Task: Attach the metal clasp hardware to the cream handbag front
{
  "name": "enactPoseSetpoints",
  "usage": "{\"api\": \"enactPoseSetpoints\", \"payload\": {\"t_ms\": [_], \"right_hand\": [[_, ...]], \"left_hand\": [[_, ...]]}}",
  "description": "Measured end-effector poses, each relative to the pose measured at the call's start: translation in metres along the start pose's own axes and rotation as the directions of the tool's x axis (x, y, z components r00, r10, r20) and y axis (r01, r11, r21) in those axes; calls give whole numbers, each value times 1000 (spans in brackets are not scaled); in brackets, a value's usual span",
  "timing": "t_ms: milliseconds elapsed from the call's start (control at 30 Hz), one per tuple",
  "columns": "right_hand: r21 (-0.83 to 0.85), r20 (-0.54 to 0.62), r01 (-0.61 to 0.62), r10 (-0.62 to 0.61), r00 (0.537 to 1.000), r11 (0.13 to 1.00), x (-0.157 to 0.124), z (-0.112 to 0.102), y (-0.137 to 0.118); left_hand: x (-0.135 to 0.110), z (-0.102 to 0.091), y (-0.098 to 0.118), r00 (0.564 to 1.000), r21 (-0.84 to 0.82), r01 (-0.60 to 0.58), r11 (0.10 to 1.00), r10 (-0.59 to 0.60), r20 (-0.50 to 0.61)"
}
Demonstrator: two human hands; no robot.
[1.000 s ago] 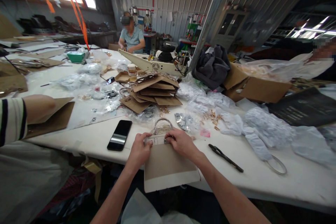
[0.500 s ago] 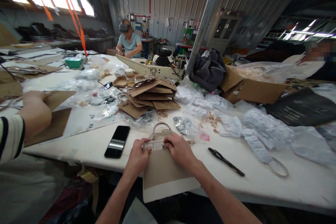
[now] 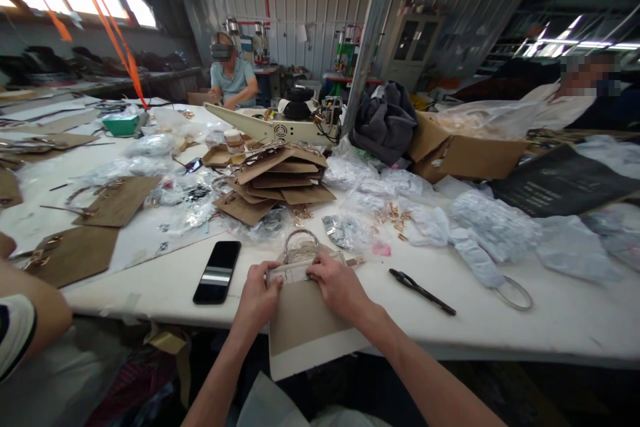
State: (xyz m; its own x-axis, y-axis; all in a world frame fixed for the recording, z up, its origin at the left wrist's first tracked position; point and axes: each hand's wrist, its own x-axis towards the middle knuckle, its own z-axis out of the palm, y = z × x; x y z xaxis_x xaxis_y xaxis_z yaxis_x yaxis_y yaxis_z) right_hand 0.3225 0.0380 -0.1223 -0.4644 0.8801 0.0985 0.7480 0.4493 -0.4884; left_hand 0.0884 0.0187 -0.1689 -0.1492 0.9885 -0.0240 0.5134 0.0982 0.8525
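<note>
Left hand (image 3: 259, 297) and right hand (image 3: 340, 283) at the top of a brown panel (image 3: 305, 320)

You have the brown panel in front of you at the near side of the table (image 3: 565, 327), its white lower border hanging out past the edge. A looped handle (image 3: 301, 235) arches up just beyond its top. Your left hand is closed on the upper left corner, thumb on the near face and fingers at the top edge. Your right hand has its fingers bent and drawn in on the pale strip (image 3: 295, 272) along the top; the fingertips hide what is under them, so you cannot tell whether they pinch anything.

To the left of your left hand lies a black phone (image 3: 217, 272). A slim black tool (image 3: 423, 291) lies to the right of your right hand, well apart from the panel. Just beyond the panel are a clear bag of metal parts (image 3: 345, 232), a pink scrap (image 3: 381, 249) and loose gold pieces (image 3: 397, 217). Farther back rises a stack of brown pieces (image 3: 285, 180). At the far left, a co-worker's arm (image 3: 35, 307) is near another brown piece (image 3: 80, 253).
</note>
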Motion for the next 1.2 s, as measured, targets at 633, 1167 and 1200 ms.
{"api": "enactPoseSetpoints", "payload": {"t_ms": [633,1167,1200], "right_hand": [[77,-10,-120,122,993,990,9,-9,-1],[431,-275,61,67,959,900,1,5,24],[428,-310,69,75,948,901,-1,10,25]], "left_hand": [[26,-20,30,963,207,-266,941,271,7],[49,-9,77,902,499,-175,848,-65,426],[50,-9,80,897,521,-179,834,-79,434]]}}
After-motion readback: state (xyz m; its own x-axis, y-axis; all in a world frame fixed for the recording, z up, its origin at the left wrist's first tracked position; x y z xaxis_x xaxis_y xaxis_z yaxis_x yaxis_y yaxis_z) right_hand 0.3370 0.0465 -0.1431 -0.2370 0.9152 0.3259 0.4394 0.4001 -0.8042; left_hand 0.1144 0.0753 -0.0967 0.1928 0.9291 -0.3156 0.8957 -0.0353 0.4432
